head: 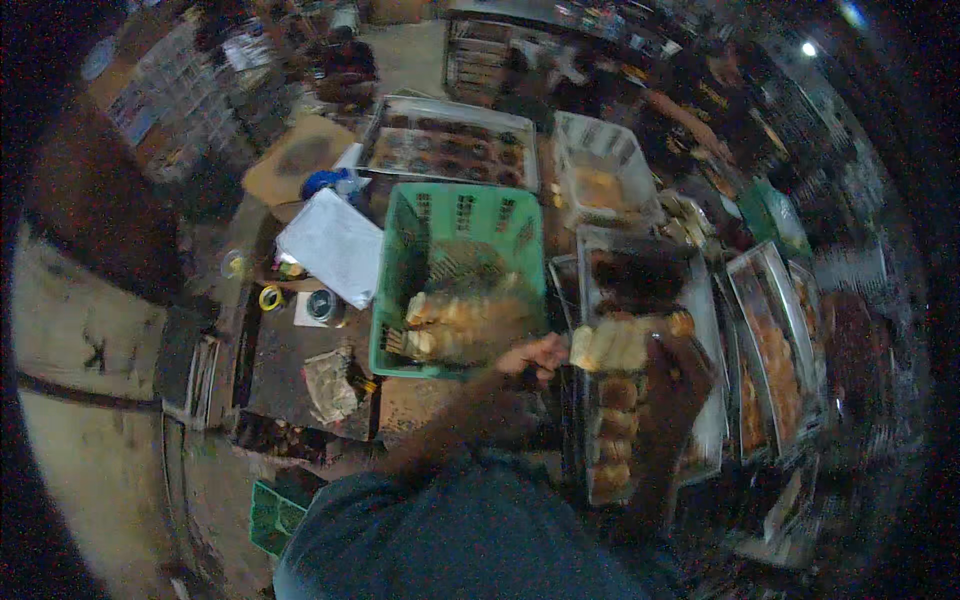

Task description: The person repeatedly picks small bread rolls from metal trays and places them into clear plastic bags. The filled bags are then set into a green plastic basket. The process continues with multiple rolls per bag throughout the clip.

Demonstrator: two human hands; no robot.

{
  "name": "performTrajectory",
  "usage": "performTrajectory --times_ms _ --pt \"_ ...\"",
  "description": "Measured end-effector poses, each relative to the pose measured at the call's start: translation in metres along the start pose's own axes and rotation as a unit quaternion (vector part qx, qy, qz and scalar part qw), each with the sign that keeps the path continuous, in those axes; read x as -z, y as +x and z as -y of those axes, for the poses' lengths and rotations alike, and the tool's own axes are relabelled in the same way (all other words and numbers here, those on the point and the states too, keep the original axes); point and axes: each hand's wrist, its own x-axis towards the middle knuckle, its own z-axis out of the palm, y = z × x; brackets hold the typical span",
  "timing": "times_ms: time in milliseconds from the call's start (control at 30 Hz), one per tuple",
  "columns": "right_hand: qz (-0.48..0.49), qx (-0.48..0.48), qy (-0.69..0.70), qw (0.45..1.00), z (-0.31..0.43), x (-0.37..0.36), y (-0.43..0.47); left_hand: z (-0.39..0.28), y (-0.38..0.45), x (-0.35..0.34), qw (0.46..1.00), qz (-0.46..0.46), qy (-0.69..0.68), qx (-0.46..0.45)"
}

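Observation:
A joined row of bread rolls [611, 346], its pale side towards me, appears tilted above a metal baking tray [705, 420]. My right hand [679, 371] grips the row's right end. At its left end are the bent fingers of my left hand [534, 356]; blur hides whether they touch the bread. More browned rolls [616, 439] lie in a line in the tray. To the left stands a green plastic basket [461, 202], with rows of rolls [465, 322] along its near side.
Behind the basket is a tray of round dark baked goods [450, 146]. A pale plastic basket [600, 135] stands at the back right, and filled trays [772, 352] lean at the right. Paper sheets [334, 244], a tape roll [271, 298] and a crumpled bag [330, 386] lie left.

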Motion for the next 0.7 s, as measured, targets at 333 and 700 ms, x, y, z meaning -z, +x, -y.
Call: performTrajectory --times_ms 333,700 --pt "0.193 0.058 0.012 0.979 0.021 0.036 0.047 0.013 -0.061 0.077 0.961 -0.272 -0.053 -0.028" --pt "0.149 0.140 0.025 0.979 0.022 0.066 0.072 -0.011 -0.040 -0.087 0.973 -0.017 0.226 -0.032"
